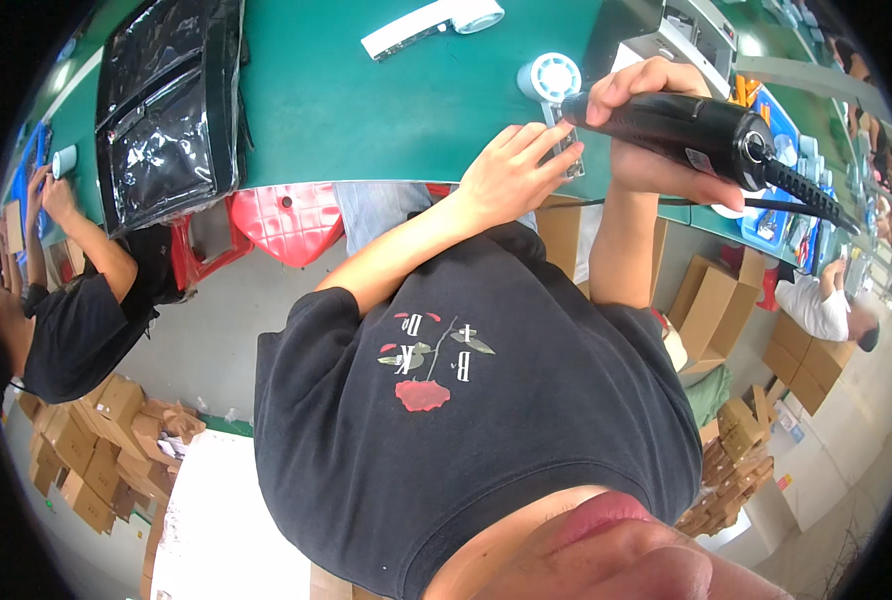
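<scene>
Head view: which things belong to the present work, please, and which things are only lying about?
Apparently in use:
black corded tool, in the right hand
pale round-headed piece, at the left hand

Probably just lying about:
similar pale piece, apart from both hands
glossy black bag, at left
red stool
cardboard boxes

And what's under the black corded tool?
By the tip of the black tool, a pale fan lies on the green table, partly covered by the left hand. What the tool and right hand cover is hidden.
</scene>
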`<state>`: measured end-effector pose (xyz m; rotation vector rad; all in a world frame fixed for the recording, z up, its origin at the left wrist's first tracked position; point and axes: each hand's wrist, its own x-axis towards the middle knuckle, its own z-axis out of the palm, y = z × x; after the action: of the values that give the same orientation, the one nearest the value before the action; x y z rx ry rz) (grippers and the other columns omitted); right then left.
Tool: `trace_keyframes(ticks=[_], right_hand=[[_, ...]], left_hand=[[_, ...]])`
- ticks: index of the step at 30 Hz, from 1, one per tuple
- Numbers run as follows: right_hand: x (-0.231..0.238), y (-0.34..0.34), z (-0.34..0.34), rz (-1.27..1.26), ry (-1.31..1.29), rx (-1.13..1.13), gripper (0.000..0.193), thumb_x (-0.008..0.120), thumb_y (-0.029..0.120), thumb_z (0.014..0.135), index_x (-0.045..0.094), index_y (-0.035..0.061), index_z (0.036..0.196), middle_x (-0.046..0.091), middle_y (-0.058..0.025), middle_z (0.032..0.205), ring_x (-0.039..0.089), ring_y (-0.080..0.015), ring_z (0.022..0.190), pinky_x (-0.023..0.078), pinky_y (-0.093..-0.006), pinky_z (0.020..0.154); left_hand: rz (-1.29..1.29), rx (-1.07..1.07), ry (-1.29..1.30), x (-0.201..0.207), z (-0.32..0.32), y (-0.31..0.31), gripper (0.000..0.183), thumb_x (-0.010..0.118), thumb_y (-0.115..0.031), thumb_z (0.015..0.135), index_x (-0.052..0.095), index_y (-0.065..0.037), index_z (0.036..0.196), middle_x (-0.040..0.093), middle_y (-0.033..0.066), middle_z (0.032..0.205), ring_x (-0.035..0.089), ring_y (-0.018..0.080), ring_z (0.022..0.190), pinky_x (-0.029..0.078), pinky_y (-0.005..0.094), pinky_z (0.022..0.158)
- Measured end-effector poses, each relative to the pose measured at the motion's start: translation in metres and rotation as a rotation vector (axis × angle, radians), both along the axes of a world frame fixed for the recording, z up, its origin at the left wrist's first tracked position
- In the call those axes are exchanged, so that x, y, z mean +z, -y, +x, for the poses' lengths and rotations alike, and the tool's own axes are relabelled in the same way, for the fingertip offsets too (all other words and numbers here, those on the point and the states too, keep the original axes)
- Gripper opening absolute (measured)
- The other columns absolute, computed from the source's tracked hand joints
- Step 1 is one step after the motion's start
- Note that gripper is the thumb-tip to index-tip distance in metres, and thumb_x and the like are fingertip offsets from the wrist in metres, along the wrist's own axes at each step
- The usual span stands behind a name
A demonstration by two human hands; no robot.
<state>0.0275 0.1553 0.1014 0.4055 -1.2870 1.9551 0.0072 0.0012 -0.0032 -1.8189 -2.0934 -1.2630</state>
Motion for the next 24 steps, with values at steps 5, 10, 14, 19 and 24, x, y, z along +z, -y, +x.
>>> trace_keyframes(ticks=[5, 10, 14, 19, 24], right_hand=[[-0.006, -0.02, 0.001, 0.076, 0.025, -0.018, 0.13, 0.043, 0.111, 0.059, 0.057, -0.0095, 0.106, 0.063, -0.0183, 0.083, 0.063, -0.028, 0.061, 0.055, -0.0377, 0.055], [-0.004, -0.029, 0.013, 0.176, 0.132, -0.148, 0.13, 0.035, 0.11, 0.066, 0.061, -0.0104, 0.11, 0.067, -0.0206, 0.086, 0.065, -0.0283, 0.064, 0.055, -0.039, 0.055], [0.029, -0.019, 0.032, -0.005, 0.132, -0.268, 0.124, 0.035, 0.105, 0.075, 0.064, -0.0085, 0.114, 0.068, -0.0217, 0.086, 0.065, -0.029, 0.064, 0.056, -0.0392, 0.055], [0.038, -0.03, 0.094, -0.001, 0.414, -0.451, 0.106, 0.036, 0.093, 0.09, 0.063, -0.0065, 0.116, 0.069, -0.0183, 0.087, 0.064, -0.0246, 0.058, 0.052, -0.033, 0.053], [-0.033, -0.034, 0.15, -0.034, 0.968, -0.453, 0.078, 0.036, 0.072, 0.105, 0.063, -0.0003, 0.11, 0.066, -0.0133, 0.086, 0.059, -0.0191, 0.053, 0.046, -0.0288, 0.048]], left_hand=[[-0.005, -0.011, 0.009, 0.002, -0.001, 0.001, 0.051, 0.082, -0.024, 0.084, 0.067, -0.014, 0.132, 0.062, 0.0105, 0.136, 0.064, 0.0278, 0.102, 0.053, 0.0403, 0.087], [-0.006, -0.018, -0.001, 0.002, -0.001, 0.0, 0.051, 0.082, -0.024, 0.085, 0.067, -0.014, 0.133, 0.062, 0.0113, 0.138, 0.066, 0.0268, 0.098, 0.053, 0.0393, 0.087], [-0.014, -0.03, 0.03, 0.005, -0.004, -0.003, 0.05, 0.082, -0.026, 0.085, 0.069, -0.013, 0.131, 0.063, 0.012, 0.137, 0.066, 0.0276, 0.099, 0.054, 0.0401, 0.087], [0.006, -0.037, 0.139, 0.021, -0.005, -0.021, 0.046, 0.082, -0.032, 0.086, 0.071, -0.009, 0.123, 0.064, 0.0127, 0.127, 0.068, 0.0274, 0.085, 0.056, 0.0398, 0.072], [-0.363, 0.01, 0.112, 0.034, -0.011, -0.039, 0.026, 0.08, -0.03, 0.088, 0.073, -0.005, 0.092, 0.069, 0.0093, 0.101, 0.07, 0.0296, 0.069, 0.056, 0.0415, 0.061]])
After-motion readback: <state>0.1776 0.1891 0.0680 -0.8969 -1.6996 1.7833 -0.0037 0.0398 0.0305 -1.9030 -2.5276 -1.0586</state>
